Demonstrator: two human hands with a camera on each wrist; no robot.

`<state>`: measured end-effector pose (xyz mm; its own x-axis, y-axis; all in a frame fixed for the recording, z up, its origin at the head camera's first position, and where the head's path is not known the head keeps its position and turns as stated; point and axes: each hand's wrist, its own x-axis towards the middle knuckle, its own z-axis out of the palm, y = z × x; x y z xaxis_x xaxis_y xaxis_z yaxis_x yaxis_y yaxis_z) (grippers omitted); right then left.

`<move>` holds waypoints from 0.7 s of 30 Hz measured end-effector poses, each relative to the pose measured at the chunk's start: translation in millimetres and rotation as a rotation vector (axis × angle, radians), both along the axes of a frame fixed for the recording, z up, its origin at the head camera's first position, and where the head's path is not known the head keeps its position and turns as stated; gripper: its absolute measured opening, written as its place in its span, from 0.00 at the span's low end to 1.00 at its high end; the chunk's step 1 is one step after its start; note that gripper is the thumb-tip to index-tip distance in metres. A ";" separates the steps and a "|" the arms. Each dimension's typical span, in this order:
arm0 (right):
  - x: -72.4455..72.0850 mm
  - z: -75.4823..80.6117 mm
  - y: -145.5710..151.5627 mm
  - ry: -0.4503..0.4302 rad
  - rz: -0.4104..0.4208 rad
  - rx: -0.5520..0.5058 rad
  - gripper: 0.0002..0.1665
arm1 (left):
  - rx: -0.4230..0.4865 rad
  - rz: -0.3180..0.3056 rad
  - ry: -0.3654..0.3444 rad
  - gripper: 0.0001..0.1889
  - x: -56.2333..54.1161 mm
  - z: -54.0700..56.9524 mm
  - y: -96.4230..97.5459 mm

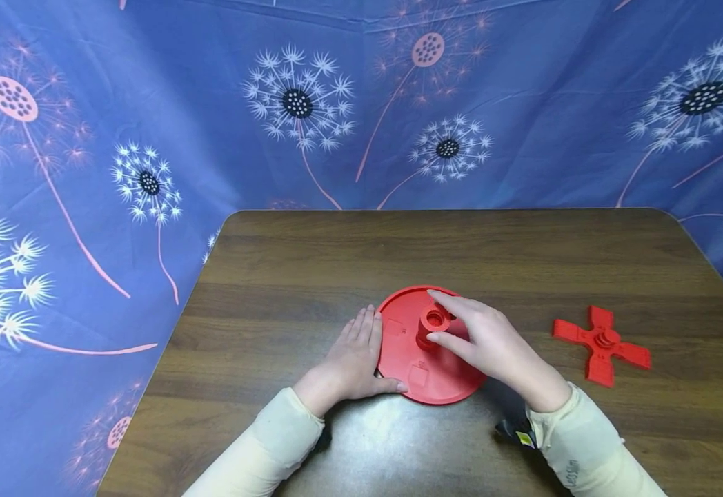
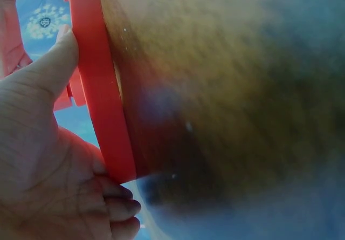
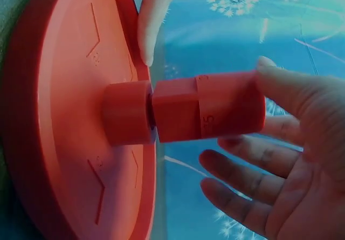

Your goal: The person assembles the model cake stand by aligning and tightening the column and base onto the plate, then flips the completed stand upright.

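Note:
A round red base disc [image 1: 399,362] with a raised rim lies on the table. Standing up from its middle is a red post [image 3: 232,105], squared low down and round above. It meets a short round collar [image 3: 126,113] on the disc, with a narrow dark seam between them. The right hand [image 1: 492,342] has its thumb and index finger on either side of the post's upper end; the other fingers spread behind it. Against the disc's left rim rests the left hand [image 1: 352,359], fingers straight along the outside and thumb over the near edge.
To the right on the wooden table [image 1: 274,262] lies a red cross-shaped piece [image 1: 602,344] with a round boss at its centre. A blue cloth [image 1: 361,103] with dandelion prints hangs behind the table and along its sides.

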<state>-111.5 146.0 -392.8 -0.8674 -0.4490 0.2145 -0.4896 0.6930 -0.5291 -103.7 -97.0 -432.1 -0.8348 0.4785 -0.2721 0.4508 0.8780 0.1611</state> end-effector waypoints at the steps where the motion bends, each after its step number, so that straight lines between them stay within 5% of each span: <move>1: -0.1 -0.5 1.9 -0.007 0.007 -0.022 0.39 | 0.001 -0.001 0.003 0.63 0.0 -0.1 0.0; 11: -4.8 -7.7 13.7 -0.104 0.131 -0.180 0.33 | 0.004 0.003 -0.013 0.62 -0.6 -0.4 0.0; 21: -7.8 -14.2 16.6 -0.171 0.124 -0.252 0.27 | 0.014 0.001 -0.005 0.62 -0.2 -0.6 0.3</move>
<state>-119.3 162.6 -407.0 -0.8426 -0.5044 0.1886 -0.4514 0.4707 -0.7581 -103.9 -96.7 -432.7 -0.8342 0.4813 -0.2692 0.4487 0.8762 0.1760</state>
